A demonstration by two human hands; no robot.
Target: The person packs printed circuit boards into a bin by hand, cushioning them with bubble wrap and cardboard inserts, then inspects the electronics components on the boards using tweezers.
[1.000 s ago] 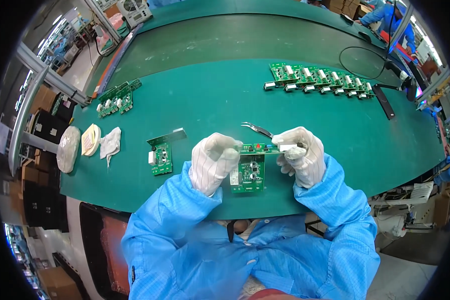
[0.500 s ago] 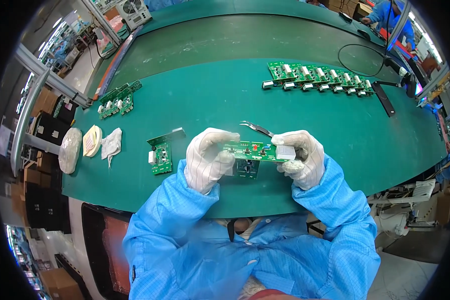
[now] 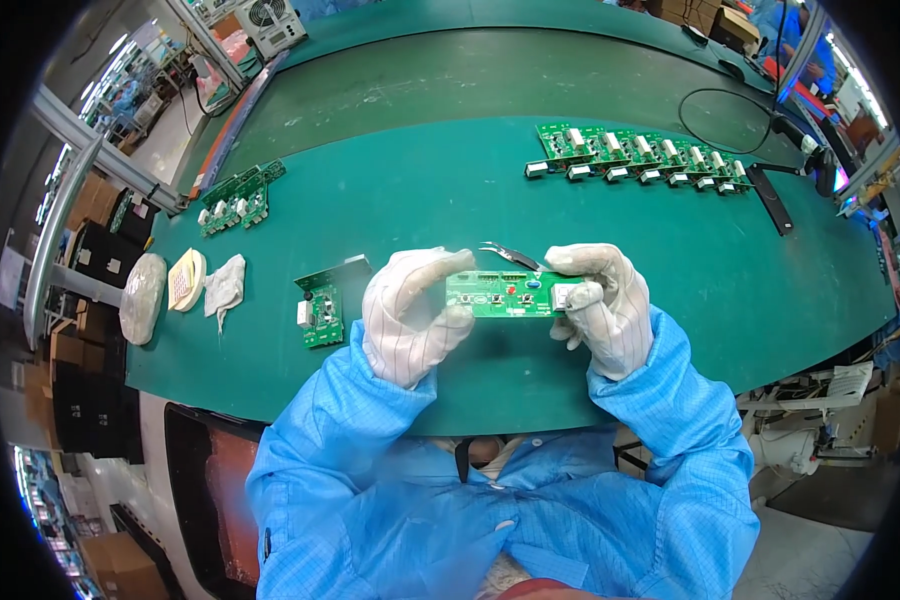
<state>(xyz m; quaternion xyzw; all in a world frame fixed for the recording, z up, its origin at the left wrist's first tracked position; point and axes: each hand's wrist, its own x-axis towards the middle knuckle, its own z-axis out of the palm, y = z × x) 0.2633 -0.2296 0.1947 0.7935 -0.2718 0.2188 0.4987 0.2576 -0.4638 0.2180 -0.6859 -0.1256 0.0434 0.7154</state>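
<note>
Above the green table I hold a green circuit board [image 3: 510, 300] level, its component side toward me. It carries small black buttons, a red part, a blue part and a white block near its right end. My left hand [image 3: 410, 315], in a white striped glove, is curled round the left end, forefinger at the top edge and thumb at the bottom edge. At the other end, the gloved fingers of my right hand [image 3: 605, 310] pinch the board beside the white block. Just beyond it lie curved-tip tweezers [image 3: 512, 255], partly hidden by my right hand.
Left of my hands stands a two-part circuit board assembly [image 3: 322, 315]. Further left lie a crumpled white cloth [image 3: 224, 290], a cream pad [image 3: 185, 280] and several boards [image 3: 235, 205]. A long row of boards [image 3: 640, 160] stands far right, near a black handheld device [image 3: 770, 200].
The board has tilted so its face shows more fully; the second board visible beneath it before is now hidden. My right thumb has moved up onto the right end.
</note>
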